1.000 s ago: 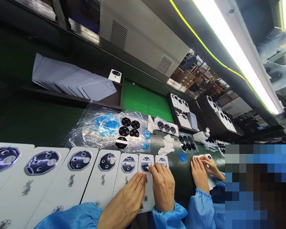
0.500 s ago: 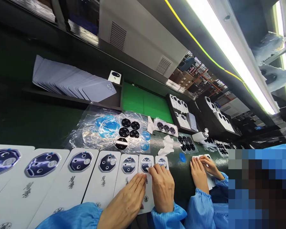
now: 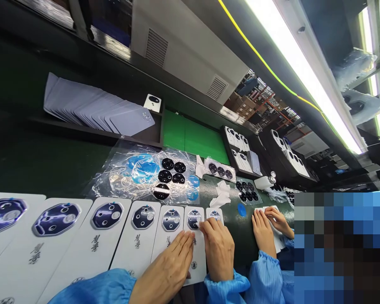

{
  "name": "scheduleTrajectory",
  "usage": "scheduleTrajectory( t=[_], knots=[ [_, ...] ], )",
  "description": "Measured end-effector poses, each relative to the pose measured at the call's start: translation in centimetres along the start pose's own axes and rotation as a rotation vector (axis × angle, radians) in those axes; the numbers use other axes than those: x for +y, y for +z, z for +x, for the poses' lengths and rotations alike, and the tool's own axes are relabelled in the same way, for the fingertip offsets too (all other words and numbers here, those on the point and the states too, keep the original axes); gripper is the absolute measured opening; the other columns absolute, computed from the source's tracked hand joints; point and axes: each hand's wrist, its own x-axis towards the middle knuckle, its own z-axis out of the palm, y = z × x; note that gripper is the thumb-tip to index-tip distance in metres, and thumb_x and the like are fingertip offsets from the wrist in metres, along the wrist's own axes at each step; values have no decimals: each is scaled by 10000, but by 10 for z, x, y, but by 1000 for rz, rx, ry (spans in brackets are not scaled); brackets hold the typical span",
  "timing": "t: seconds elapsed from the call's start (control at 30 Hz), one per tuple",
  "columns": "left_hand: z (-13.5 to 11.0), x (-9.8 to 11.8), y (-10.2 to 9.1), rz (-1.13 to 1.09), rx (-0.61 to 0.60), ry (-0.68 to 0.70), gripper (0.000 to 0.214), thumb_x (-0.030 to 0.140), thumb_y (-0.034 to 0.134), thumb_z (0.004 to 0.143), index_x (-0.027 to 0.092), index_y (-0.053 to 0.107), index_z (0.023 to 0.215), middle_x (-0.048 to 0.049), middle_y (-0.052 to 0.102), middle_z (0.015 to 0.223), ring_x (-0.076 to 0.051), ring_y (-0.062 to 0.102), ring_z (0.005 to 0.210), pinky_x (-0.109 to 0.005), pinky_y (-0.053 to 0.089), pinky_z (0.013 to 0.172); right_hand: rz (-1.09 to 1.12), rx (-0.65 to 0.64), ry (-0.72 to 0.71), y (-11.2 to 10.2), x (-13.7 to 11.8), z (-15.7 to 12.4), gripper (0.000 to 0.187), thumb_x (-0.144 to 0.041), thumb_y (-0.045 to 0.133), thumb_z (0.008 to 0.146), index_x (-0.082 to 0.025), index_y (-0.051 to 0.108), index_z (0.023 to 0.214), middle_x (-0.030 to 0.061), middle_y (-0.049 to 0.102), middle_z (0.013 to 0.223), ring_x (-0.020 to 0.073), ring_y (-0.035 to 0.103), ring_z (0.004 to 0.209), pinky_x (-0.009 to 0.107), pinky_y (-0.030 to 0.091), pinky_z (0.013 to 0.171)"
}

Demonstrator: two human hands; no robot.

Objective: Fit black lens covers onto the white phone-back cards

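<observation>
A row of white panels (image 3: 126,249) lies along the bench front, each with a dark blue, silver-rimmed octagonal plate near its top. My left hand (image 3: 169,264) rests flat across one panel's lower part, fingers stretched out and side by side. Beside it, my right hand (image 3: 219,247) has its fingers curled together at the right edge of a plate (image 3: 194,218). A small white bit shows at those fingertips, too little of it to name. The last panel (image 3: 214,213) in the row is partly hidden behind my right hand.
Behind the row lies clear plastic film (image 3: 114,173) with black plates (image 3: 165,175) on it. Crumpled white cloths (image 3: 221,194) and a white bottle (image 3: 264,182) sit farther right. A black rack (image 3: 158,128) holds grey panels. A co-worker's hands (image 3: 264,232) are at the right.
My right hand has shifted slightly right along the plate, fingertips now at its right edge. My left hand stays put. The view has turned very slightly.
</observation>
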Motion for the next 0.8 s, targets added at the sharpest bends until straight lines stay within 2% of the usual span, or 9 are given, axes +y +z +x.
scheduleTrajectory(
  t=[0.27,0.6,0.8],
  knots=[
    [0,-1,-2,8,4,12,439,77,362,901,18,491,1316,-194,468,1399,-249,420,1323,-369,333,1113,-20,-18,-29,8,-6,12,239,-23,539,833,-226,545,708,-28,604,700,161,488,641,281,302,597],
    [0,2,2,1,51,-3,419,205,369,962,13,498,1311,-204,501,1372,-261,429,1317,-375,326,1109,-64,-43,-100,4,-7,15,284,34,479,816,-222,527,703,-8,586,702,176,473,641,311,288,595],
    [-2,-2,-10,154,196,67,398,133,348,929,1,591,1215,-195,592,1284,-246,562,1199,-334,431,1023,-81,-44,-97,6,-8,15,272,30,511,813,-227,541,732,-16,601,719,173,479,649,301,301,604]
  ],
)
